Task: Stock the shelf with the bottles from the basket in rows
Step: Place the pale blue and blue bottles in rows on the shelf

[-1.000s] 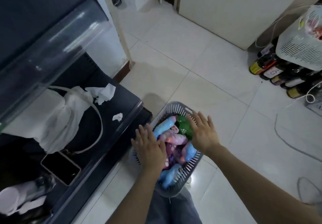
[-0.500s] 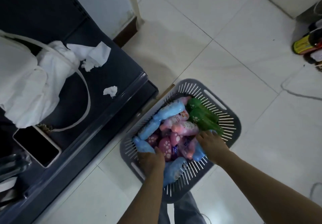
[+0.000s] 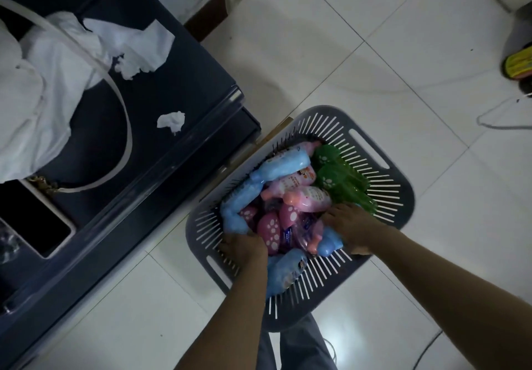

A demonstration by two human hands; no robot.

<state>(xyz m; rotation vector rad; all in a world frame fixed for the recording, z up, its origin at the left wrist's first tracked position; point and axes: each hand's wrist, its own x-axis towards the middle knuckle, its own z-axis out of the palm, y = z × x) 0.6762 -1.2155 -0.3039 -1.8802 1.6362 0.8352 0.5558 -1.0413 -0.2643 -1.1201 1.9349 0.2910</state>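
The basket [image 3: 407,197] is matt grey plastic. The bottles [image 3: 309,201] inside are smooth, glossy plastic in 3 colours: blue, pink, green. The shelf [image 3: 187,81] looks dark and smooth, with a clear plastic strip [image 3: 138,188] along its edge. On it lie a soft white cloth bag [image 3: 37,81] and crumpled paper tissue [image 3: 171,120]. The floor [image 3: 374,53] is glossy white tile.

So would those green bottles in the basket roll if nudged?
Probably: the green bottles look rounded and lie on their sides, so they could roll, though the basket wall beside them should stop them. Their glossy plastic may be slippery.
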